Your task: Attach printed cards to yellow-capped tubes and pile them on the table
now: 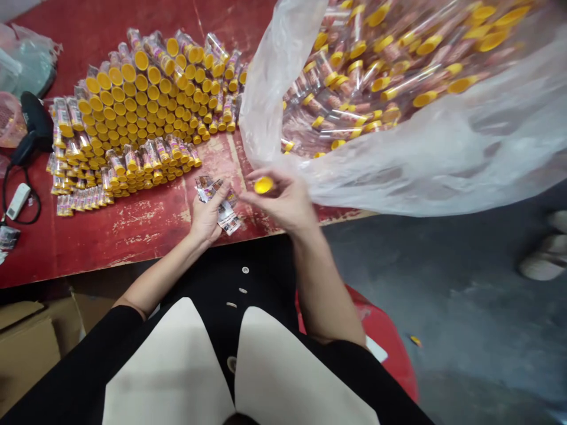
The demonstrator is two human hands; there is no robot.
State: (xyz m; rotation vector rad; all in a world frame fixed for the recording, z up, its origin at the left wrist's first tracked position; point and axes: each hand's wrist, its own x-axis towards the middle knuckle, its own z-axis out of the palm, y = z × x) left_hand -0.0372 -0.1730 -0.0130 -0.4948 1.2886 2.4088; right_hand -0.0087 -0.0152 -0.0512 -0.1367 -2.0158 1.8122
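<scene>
My left hand is closed around a small bundle of printed paper labels just above the red table's near edge. My right hand pinches a clear tube by its yellow cap, close beside the labels. Right behind my hands lies the mouth of a big clear plastic bag full of yellow-capped tubes. A neat stack of labelled yellow-capped tubes is piled on the table to the left.
The red table has worn patches near its edge. A black device with a cord and a white plug lie at the far left. Cardboard boxes stand under the table. A red stool is beneath me; someone's shoes show at right.
</scene>
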